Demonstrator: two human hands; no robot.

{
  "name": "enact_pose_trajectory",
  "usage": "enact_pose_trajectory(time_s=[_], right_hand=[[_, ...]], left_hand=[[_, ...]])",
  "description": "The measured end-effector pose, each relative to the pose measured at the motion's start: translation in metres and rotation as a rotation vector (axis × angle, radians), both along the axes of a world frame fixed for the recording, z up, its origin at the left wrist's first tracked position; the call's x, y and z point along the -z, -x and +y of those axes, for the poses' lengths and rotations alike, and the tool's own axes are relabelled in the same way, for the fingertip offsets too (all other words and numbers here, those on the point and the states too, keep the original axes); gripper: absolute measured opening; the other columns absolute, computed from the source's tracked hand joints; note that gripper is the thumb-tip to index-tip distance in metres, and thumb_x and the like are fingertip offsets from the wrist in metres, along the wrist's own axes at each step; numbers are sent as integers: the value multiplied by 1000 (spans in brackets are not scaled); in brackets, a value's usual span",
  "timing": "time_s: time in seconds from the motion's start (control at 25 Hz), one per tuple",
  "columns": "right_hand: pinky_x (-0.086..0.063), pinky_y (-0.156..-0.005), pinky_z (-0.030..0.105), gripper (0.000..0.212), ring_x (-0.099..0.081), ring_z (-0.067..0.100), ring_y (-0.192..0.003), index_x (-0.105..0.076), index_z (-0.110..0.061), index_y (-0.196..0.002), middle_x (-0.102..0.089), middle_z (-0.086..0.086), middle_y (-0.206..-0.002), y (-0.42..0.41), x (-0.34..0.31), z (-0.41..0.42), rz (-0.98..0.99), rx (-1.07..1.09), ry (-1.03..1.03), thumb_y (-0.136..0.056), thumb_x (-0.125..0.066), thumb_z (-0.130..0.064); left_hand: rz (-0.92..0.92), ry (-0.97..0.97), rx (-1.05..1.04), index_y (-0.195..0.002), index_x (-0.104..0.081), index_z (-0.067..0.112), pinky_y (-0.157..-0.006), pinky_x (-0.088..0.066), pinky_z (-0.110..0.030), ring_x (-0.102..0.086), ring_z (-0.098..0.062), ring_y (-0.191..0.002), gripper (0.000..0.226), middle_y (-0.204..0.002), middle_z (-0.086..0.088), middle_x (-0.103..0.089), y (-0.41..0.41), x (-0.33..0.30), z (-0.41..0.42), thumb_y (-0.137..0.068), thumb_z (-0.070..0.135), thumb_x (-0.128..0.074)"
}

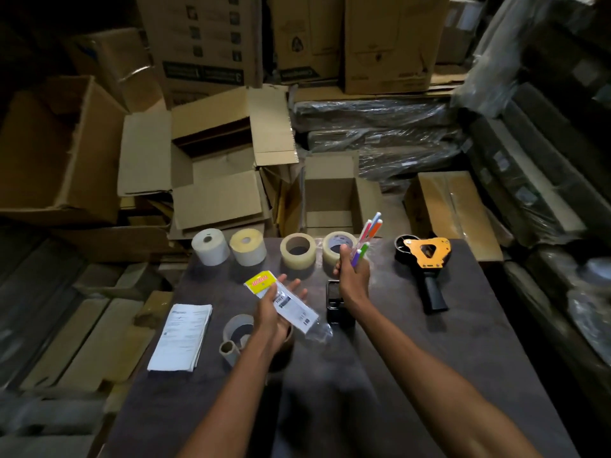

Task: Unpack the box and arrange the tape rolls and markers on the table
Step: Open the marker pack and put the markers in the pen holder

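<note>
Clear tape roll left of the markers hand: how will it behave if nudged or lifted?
The clear tape roll lies flat on its side face on the table, so it probably slides, not rolls. Hollow core suggests light. Glossy film, likely slippery.

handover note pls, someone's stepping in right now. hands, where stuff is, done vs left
Left hand: holds the opened clear marker packet with its yellow header.
Right hand: grips a bunch of coloured markers, raised above the table.
Done: four rolls stand in a row along the far edge, white label roll, yellowish label roll, two clear tape rolls. Orange tape dispenser lies to the right.
Left: set the markers down, drop the packet. Another tape roll sits near the papers, outside the row.
</note>
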State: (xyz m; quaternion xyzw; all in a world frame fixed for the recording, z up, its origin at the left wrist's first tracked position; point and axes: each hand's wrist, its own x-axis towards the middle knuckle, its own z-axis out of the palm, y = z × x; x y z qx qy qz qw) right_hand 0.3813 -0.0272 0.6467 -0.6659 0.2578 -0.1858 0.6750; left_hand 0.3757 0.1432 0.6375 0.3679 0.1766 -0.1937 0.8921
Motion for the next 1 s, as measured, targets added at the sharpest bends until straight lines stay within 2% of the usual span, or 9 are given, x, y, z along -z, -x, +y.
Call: enact_pose_trajectory(time_s=[0.08,0.16,0.2,0.24,0.48,0.64,0.8,0.92,1.0], right_hand=[[-55,-64,22,52,-66,14,-76,-65,-14,-102,-70,9,-91,-6,18,4,41,17,72,-92,-47,-62],[-56,-79,34,34,-66,18,-88,-65,-32,-93,-69,2,-94,-3,30,8,34,-8,145,-94,-45,-60],[-54,-82,37,26,-65,18,-89,-63,-38,-87,-68,-3,-90,0,32,10,30,-16,167,-96,-45,-55],[-54,-81,38,25,-66,16,-87,-63,-39,-84,-68,-6,-86,2,34,10,22,-17,174,-97,-46,-52],[-56,-65,35,35,-65,12,-64,-65,-17,-82,-67,-1,-66,8,41,10,51,2,159,-96,-54,-46],[-54,-59,22,32,-67,3,-60,-68,-11,-82,-70,3,-69,10,37,10,56,36,134,-96,-57,-38],[-59,-69,35,20,-69,7,-69,-67,-18,-91,-71,-1,-74,14,41,12,40,4,207,-92,-62,-38],[-59,-71,33,12,-69,6,-73,-60,-33,-106,-70,-2,-80,16,39,12,-1,2,136,-97,-54,-38],[-54,-64,30,15,-64,4,-64,-57,-32,-111,-67,2,-75,16,33,12,-26,41,100,-101,-49,-37]], left_hand=[[11,-5,-7,-126,-53,13,-81,-50,-46,-72,-33,-81,32,-100,-13,-73,3,5,2,-103,27,-37],[9,-20,0,-125,-55,13,-83,-50,-46,-73,-33,-81,31,-99,-13,-74,4,6,4,-103,26,-37],[8,-27,9,-124,-56,13,-84,-50,-47,-72,-33,-82,31,-99,-13,-74,5,8,4,-103,26,-37],[8,-33,19,-124,-56,13,-85,-50,-47,-72,-34,-83,31,-100,-14,-74,6,7,3,-103,26,-37],[6,-66,56,-127,-54,10,-86,-52,-47,-68,-36,-88,33,-104,-17,-71,15,3,-5,-103,25,-38],[-5,-88,61,-128,-54,9,-96,-47,-52,-68,-38,-91,34,-105,-18,-72,16,4,-8,-102,24,-40],[-13,-96,61,-129,-54,7,-101,-44,-55,-65,-42,-97,35,-106,-19,-71,20,4,-8,-102,24,-41],[-20,-99,61,-127,-56,8,-96,-48,-53,-67,-40,-96,34,-104,-19,-72,24,0,-8,-102,24,-41],[-22,-100,59,-125,-58,8,-90,-51,-50,-69,-38,-93,32,-103,-19,-73,27,-4,-7,-102,24,-41]])
